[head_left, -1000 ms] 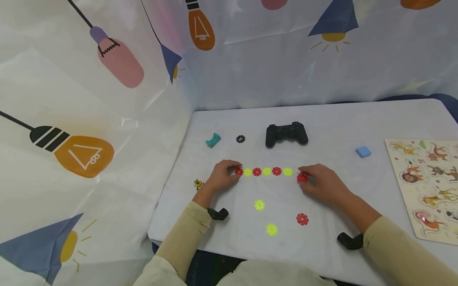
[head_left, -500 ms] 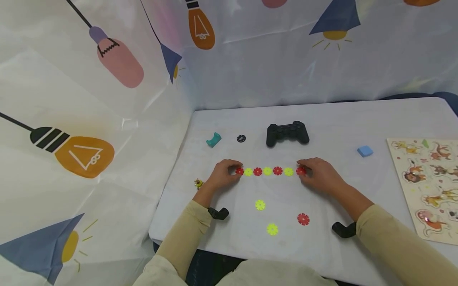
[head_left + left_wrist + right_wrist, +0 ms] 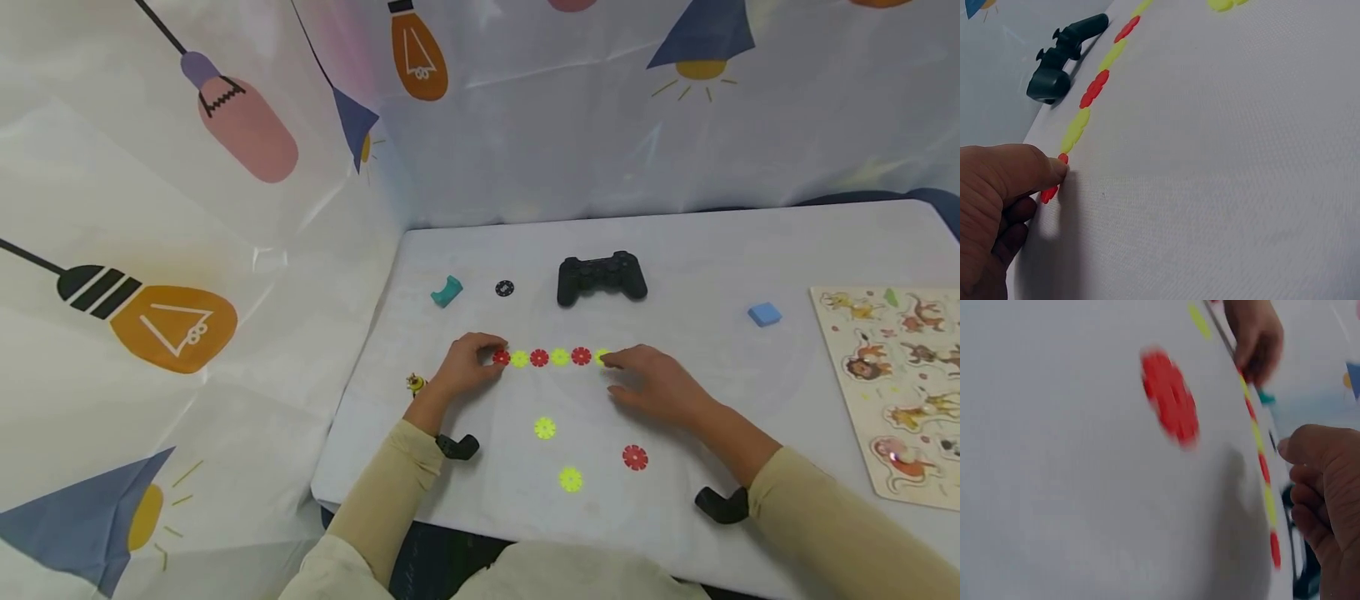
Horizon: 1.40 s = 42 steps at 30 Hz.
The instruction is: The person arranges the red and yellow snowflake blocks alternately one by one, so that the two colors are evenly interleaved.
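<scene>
Red and yellow notched plastic discs lie in a straight, alternating row across the white table. My left hand [image 3: 472,367] pinches the red disc [image 3: 501,357] at the row's left end between thumb and fingers. In the left wrist view, the thumb covers part of that disc [image 3: 1049,194]. My right hand [image 3: 660,385] is over the other end, with thumb and index finger apart and nothing between them. Its index fingertip overlaps the last visible yellow disc [image 3: 601,356] in the head view. The right-end red disc [image 3: 1275,550] shows in the right wrist view but is hidden in the head view.
Loose yellow discs [image 3: 545,428] and a red disc [image 3: 635,457] lie nearer the body. Behind the row are a black game controller [image 3: 602,278], a black round chip [image 3: 505,288] and a teal piece [image 3: 447,292]. A blue block [image 3: 764,314] and an animal puzzle board [image 3: 885,392] lie right.
My right hand brought a red disc to the row's right end, let go of it, and shifted left over the last discs. The left hand has kept its pinch.
</scene>
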Tool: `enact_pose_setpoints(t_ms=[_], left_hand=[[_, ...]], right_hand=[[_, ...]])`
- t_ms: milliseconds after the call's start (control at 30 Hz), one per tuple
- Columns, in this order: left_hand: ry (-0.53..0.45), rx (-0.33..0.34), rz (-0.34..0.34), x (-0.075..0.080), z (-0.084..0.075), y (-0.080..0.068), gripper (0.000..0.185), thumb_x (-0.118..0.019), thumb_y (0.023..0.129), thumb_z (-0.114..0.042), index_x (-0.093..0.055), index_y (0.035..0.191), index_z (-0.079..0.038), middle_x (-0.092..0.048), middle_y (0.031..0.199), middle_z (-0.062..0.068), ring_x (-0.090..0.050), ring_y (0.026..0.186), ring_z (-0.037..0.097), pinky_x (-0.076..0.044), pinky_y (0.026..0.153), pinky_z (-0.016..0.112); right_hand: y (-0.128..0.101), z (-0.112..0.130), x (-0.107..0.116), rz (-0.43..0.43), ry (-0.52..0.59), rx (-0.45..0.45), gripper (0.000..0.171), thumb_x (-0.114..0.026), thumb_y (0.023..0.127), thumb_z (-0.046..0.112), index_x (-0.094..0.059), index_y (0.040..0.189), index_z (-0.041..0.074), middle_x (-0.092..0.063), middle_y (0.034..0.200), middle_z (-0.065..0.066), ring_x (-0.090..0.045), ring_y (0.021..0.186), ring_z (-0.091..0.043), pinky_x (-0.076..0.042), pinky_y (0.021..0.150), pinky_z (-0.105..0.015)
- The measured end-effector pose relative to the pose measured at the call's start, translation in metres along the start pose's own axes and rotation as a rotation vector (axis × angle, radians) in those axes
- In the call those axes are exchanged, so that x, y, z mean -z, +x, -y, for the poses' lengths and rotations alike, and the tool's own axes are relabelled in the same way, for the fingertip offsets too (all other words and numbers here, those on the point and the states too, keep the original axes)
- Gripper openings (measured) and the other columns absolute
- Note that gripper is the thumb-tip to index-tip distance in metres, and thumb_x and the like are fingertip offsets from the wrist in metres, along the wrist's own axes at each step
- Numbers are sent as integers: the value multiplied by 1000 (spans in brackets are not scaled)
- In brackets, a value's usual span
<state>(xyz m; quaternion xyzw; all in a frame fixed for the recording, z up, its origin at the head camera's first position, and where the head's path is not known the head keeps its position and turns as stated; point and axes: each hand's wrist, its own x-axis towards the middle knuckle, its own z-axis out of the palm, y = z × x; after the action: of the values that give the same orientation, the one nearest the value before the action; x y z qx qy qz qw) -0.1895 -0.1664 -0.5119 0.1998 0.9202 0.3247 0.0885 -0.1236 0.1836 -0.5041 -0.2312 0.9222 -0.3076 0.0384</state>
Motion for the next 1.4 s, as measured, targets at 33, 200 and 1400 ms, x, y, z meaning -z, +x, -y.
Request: enact_pose_setpoints(t_ms=[33, 200, 1400], left_hand=[[0, -2, -5, 1, 0, 0, 37, -76, 87, -17, -68, 124, -16, -64, 121, -3, -54, 115, 15, -43, 101, 37], [2, -21, -31, 2, 0, 0, 37, -76, 87, -17, -68, 123, -16, -64, 121, -2, -55, 115, 15, -43, 101, 38], [10, 69, 29, 4, -6, 3, 39, -76, 86, -17, -68, 124, -16, -63, 125, -2, -54, 120, 16, -42, 103, 34]], right_hand=[[1, 8, -4, 18, 13, 38, 55, -83, 79, 23, -64, 129, 11, -66, 118, -3, -58, 110, -25, -52, 89, -48], [15, 48, -29, 155, 77, 165, 57, -83, 79, 28, -64, 131, 16, -63, 125, 4, -57, 116, -19, -52, 93, -41], [-9, -60, 38, -32, -19, -199, 53, -74, 85, 15, -58, 134, 2, -60, 128, -20, -50, 118, -40, -43, 97, -60]])
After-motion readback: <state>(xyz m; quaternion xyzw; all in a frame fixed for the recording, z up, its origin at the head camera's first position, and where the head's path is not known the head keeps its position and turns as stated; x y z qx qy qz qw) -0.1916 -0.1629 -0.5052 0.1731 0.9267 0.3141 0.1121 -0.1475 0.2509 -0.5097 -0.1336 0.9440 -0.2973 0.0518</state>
